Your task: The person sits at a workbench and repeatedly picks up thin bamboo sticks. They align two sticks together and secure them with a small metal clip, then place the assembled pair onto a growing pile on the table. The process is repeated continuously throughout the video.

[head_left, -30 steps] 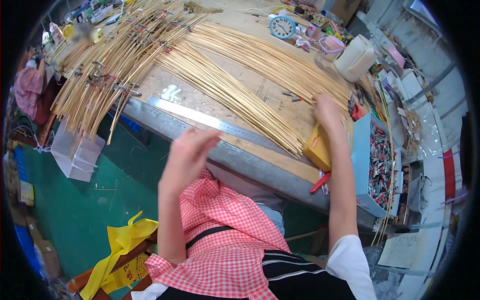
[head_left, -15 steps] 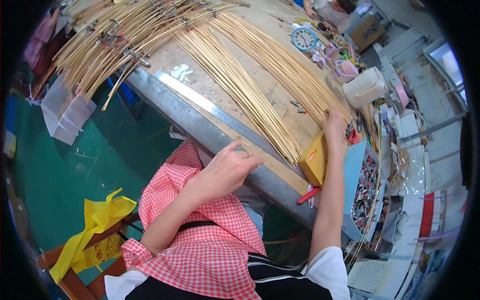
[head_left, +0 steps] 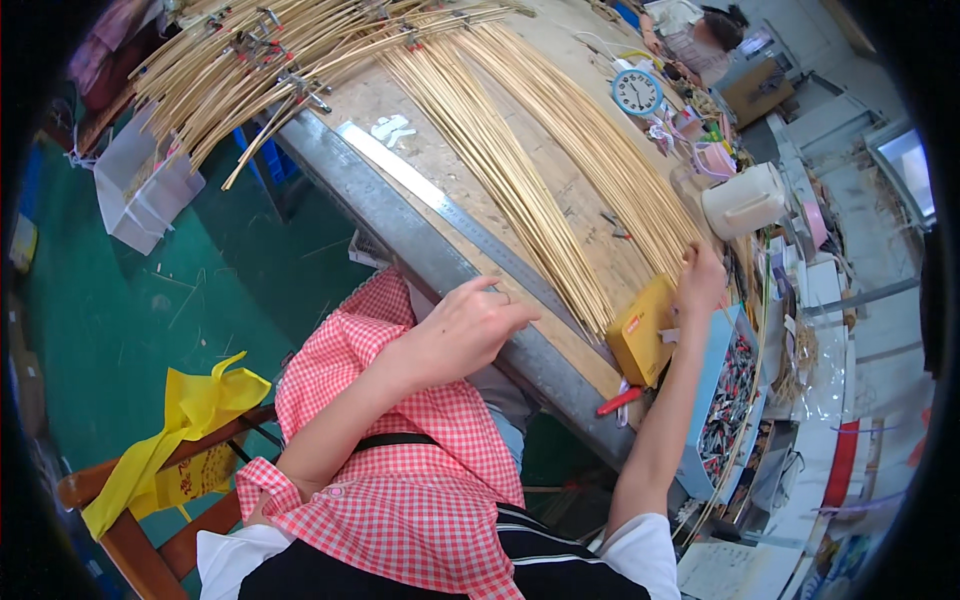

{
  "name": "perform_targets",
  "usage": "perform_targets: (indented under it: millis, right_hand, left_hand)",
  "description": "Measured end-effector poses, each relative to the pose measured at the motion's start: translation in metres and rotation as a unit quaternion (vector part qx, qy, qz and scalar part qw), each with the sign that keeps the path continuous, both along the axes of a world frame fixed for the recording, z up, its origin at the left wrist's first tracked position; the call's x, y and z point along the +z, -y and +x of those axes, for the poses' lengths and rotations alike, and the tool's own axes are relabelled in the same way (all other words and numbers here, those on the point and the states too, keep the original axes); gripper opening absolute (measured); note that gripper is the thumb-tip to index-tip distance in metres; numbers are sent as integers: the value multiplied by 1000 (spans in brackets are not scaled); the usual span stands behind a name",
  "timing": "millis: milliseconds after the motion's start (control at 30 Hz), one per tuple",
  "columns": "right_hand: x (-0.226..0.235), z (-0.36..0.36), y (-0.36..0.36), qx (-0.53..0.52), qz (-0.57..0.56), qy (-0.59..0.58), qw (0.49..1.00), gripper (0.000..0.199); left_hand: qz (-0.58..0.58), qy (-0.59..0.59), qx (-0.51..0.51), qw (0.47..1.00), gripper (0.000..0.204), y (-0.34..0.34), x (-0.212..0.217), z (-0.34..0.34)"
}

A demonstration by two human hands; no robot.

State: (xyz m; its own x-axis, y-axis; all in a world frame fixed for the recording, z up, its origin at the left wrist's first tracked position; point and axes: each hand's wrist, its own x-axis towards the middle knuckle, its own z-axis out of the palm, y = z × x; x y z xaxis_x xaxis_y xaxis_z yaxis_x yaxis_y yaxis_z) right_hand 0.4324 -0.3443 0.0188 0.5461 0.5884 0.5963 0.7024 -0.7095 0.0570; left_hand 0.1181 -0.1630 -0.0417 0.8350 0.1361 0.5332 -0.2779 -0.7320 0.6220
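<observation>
My left hand (head_left: 472, 328) hovers over the near metal edge of the worktable, fingers loosely bent and apart, with nothing visible in them. Farther right, my right hand (head_left: 703, 283) is at the near ends of a broad bundle of thin bamboo sticks (head_left: 590, 135). Its fingers are bent together, and what they hold, if anything, is hidden. A narrower bundle of sticks (head_left: 500, 185) lies to the left of that one. Beside my right wrist stands a yellow box (head_left: 640, 328). Under my right forearm's outer side is a light-blue box (head_left: 690, 462) full of small metal clips with red and black parts.
A steel ruler (head_left: 395, 172) lies along the table edge. Clipped sticks (head_left: 240, 75) overhang the far left. A red-handled tool (head_left: 620, 401) lies near the yellow box. Beyond are a white jug (head_left: 745, 200), a blue clock (head_left: 637, 92) and another person (head_left: 690, 45).
My right hand has drawn back slightly toward me and to the right, away from the stick ends. My left hand stays nearly in place, fingers slightly more bent. The whole view has shifted a little.
</observation>
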Motion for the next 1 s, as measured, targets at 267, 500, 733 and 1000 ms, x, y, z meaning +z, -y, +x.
perform_targets:
  millis: [267, 500, 733, 1000]
  right_hand:
    - [37, -166, 4, 120, 299, -451, 833, 9]
    - [-4, -255, -11, 185, 288, -680, 648, 9]
    - [-22, -257, -15, 209, 299, -710, 602, 9]
    - [-25, -251, -11, 191, 317, -555, 744, 8]
  left_hand:
    - [-318, 53, -1, 947, 27, -8, 20, -7]
    - [-610, 136, -52, 779, 34, -30, 28, -19]
    - [-644, 149, -32, 750, 29, -49, 11, -25]
    - [-653, 151, -18, 742, 29, -51, 2, -20]
